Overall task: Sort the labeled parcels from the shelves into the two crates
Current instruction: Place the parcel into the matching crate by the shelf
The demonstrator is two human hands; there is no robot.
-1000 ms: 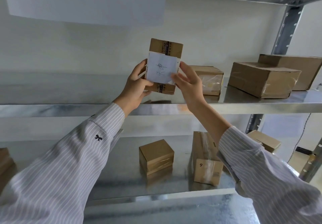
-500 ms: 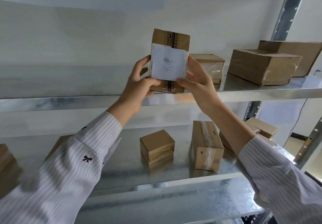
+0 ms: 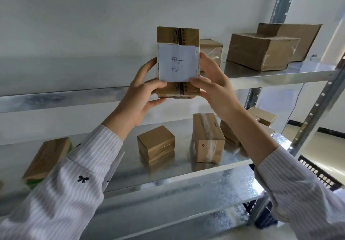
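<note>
Labeled parcel (image 3: 177,34): upright, white handwritten label facing camera, gripped between left hand (image 3: 143,94) and right hand (image 3: 214,86), fingers curled round both sides, before upper shelf (image 3: 280,73).

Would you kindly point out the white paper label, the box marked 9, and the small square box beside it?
white paper label (image 3: 177,62), head view, middle of the sheet, by the handwriting.
box marked 9 (image 3: 211,150), head view, front face right of the digit.
small square box (image 3: 155,137), head view, top face.
</note>
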